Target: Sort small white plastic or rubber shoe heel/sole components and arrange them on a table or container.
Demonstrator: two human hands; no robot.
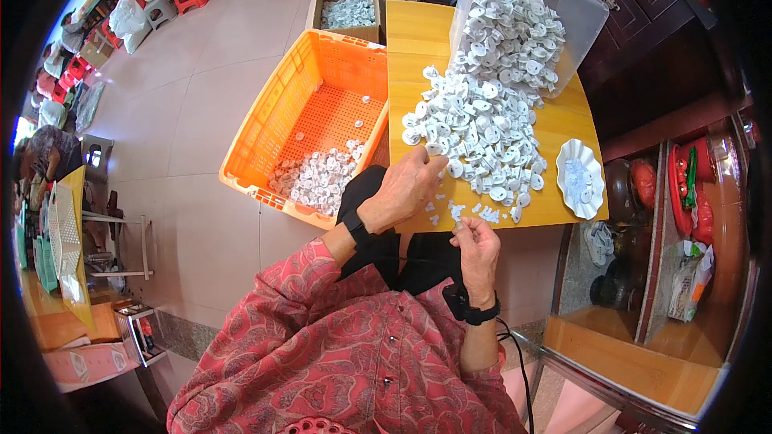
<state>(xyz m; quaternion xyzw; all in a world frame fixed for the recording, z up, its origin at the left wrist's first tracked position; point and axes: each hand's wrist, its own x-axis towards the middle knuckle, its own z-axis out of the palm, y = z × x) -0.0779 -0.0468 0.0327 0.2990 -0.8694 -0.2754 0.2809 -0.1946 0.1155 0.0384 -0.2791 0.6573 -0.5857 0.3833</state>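
A heap of white round plastic parts [490, 133] covers much of the yellow tabletop [414, 40], spilling from a tipped clear plastic bin [583, 20]. At the heap's near left edge, my left hand [404, 187] has its fingers curled together against a white part [435, 148]. Right by the table's near edge, my right hand [478, 255] pinches thumb and finger together at a small translucent piece [457, 211]. Several more small translucent pieces [488, 214] lie just beyond it. My fingers partly hide what each hand grips.
Left of the table, an orange crate [265, 116] holds many white parts. A cardboard box [319, 2] of parts stands behind it. A white scalloped dish [593, 162] with translucent pieces sits at the table's right edge. Wooden shelves [651, 273] stand at right.
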